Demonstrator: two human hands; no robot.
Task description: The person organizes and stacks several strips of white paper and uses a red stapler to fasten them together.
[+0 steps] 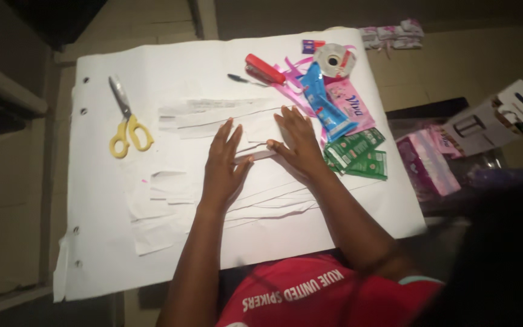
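A large white sheet [152, 72] covers most of the work surface, with punched holes down its left edge. The person's red shirt [310, 297] fills the near edge of the view. To the right, off the sheet, a white carton [503, 118] lies tilted, with pink packets [425, 163] just near of it.

On the middle of the sheet lie many cut white paper strips [213, 115], some spread far of the hands, others fanned out under and near of them, and shorter pieces to the left. Both hands rest on these strips. The left hand [224, 166] lies flat, palm down, fingers spread and pointing far. The right hand [298, 145] lies just beside it, also flat with fingers spread, its thumb touching a narrow strip between the two hands. Neither hand pinches anything.

Right of the right hand lie green sachets [358, 154], and far of those a pink packet [347, 106] with a blue tube [325, 106] across it. A tape roll [334, 59] sits near the far edge, a red stapler [264, 69] left of it, with a dark pen [243, 79] just beside. Yellow-handled scissors [125, 124] lie well to the left, shut.
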